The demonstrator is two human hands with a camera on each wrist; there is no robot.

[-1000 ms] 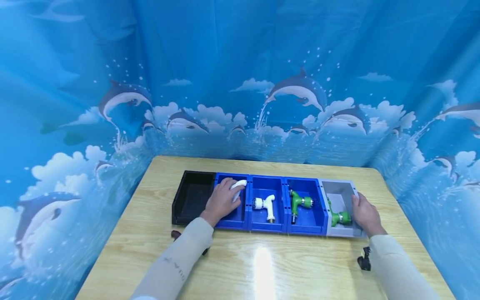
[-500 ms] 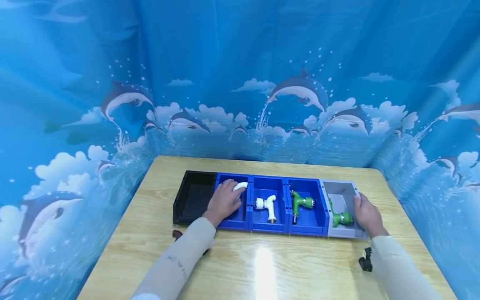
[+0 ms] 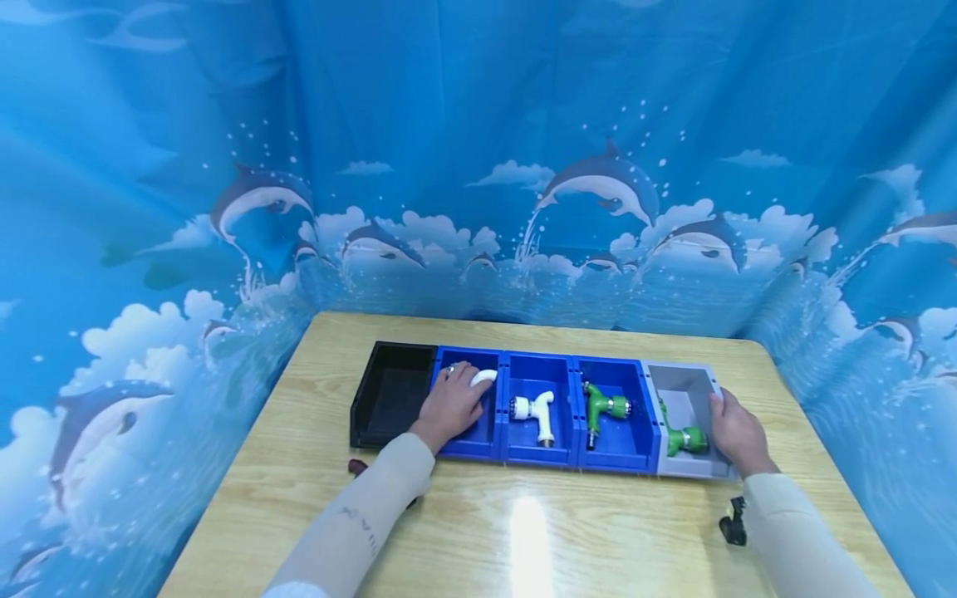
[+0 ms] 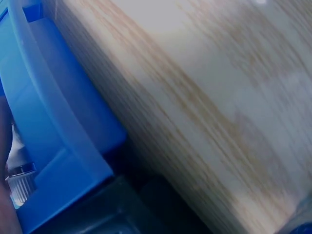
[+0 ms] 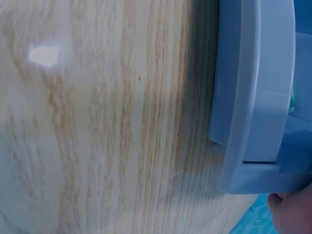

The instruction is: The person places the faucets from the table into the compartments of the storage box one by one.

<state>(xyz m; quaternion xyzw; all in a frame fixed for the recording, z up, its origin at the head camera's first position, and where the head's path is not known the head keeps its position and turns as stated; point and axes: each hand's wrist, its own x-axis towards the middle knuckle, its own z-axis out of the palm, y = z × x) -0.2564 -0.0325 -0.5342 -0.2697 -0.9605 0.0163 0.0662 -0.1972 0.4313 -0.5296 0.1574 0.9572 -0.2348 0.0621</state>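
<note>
In the head view my left hand (image 3: pixel 450 405) reaches into the leftmost blue bin (image 3: pixel 465 451). It holds a white faucet (image 3: pixel 484 376) from above, the curved spout showing past the fingers and most of the body hidden beneath them. The left wrist view catches a ribbed white knob (image 4: pixel 22 187) inside that bin, beside part of the hand. At the far right end of the row, my right hand (image 3: pixel 738 432) grips the side wall of the grey bin (image 3: pixel 691 468). Inside the grey bin lies a green faucet (image 3: pixel 684 440).
A black bin (image 3: pixel 389 399) ends the row at left. Another white faucet (image 3: pixel 535 413) lies in the middle blue bin, and another green faucet (image 3: pixel 601 407) in the right blue one. A dark red-handled thing (image 3: pixel 357 467) and a small black object (image 3: pixel 734 523) lie on the wooden table (image 3: pixel 598 531).
The view has shifted slightly, moving the whole scene a little right and down. The white faucet's spout sits slightly lower in my left hand's grasp; my right hand stays on the grey bin.
</note>
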